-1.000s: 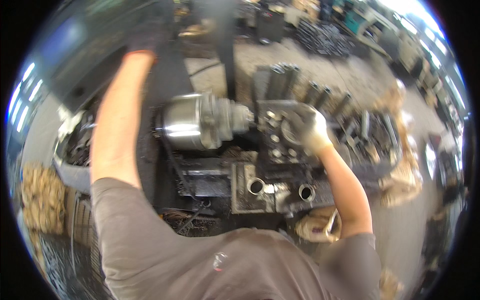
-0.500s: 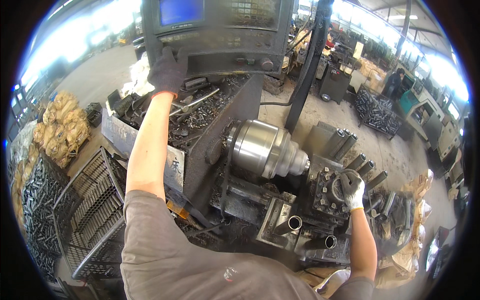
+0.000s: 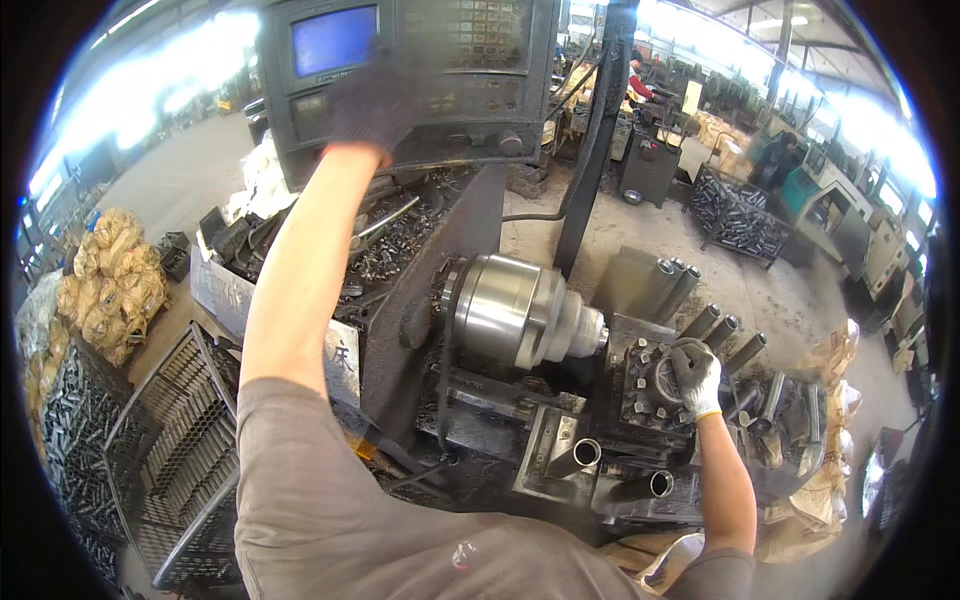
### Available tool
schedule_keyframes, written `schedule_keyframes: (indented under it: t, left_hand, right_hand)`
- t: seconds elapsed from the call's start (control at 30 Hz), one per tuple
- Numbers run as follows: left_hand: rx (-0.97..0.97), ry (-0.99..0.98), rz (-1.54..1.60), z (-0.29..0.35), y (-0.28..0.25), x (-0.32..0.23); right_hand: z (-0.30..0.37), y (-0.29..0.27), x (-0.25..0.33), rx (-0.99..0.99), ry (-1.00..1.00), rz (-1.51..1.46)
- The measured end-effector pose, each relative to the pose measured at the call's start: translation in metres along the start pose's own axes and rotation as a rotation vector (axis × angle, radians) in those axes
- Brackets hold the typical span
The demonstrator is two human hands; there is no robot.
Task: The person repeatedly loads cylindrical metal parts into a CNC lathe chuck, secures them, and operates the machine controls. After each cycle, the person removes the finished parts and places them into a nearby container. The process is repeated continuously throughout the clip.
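My left hand, in a dark glove with an orange cuff, is raised in front of the lathe's control panel. Motion smears its fingers, and whether they touch the keys is hidden. Left of that hand, a blue screen is lit. My right hand, in a grey and white glove, curls over the round top of the square tool turret. Between the two arms sits a shiny chuck, its narrow nose toward the turret and its outline slightly blurred.
Metal tubes stand beyond the turret. Two open tube ends face me on the carriage. A chip-strewn ledge holds a metal rod. At left are a wire basket of parts and stacked sacks. People work in the background.
My left hand has moved right and up across the control panel, away from its lower left part. My right hand stays on the turret. The whole view has shifted slightly.
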State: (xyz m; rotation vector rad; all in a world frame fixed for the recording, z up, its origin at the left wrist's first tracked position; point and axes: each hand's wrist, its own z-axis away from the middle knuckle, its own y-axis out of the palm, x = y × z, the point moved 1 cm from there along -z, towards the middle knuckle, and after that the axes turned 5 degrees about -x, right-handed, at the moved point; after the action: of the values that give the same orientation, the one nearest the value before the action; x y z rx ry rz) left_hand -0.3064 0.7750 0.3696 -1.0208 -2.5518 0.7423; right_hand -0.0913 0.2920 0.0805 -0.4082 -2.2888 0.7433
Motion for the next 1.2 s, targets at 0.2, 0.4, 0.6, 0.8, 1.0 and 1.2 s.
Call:
schedule_keyframes:
  t: [0.2,0.4,0.6,0.8,1.0,1.2]
  left_hand:
    - [0.046,0.032,-0.075,-0.055,0.006,-0.029]
    - [0.134,0.010,-0.136,-0.061,0.020,-0.032]
    - [-0.126,-0.324,0.264,0.033,0.029,0.019]
    - [-0.026,-0.369,0.120,0.068,0.062,0.081]
    - [-0.035,-0.197,-0.101,0.060,0.046,0.070]
    - [0.040,-0.047,0.575,0.210,-0.018,0.013]
  right_hand:
    - [0.000,-0.003,0.001,0.024,-0.014,0.002]
    - [0.000,-0.003,-0.001,0.042,-0.004,0.008]
    - [-0.001,-0.001,-0.005,0.033,-0.020,0.011]
    - [0.000,0.000,-0.007,0.035,-0.017,0.014]
    - [0.000,-0.001,-0.006,0.028,0.000,0.042]
    - [0.000,0.000,-0.008,0.018,-0.002,0.023]
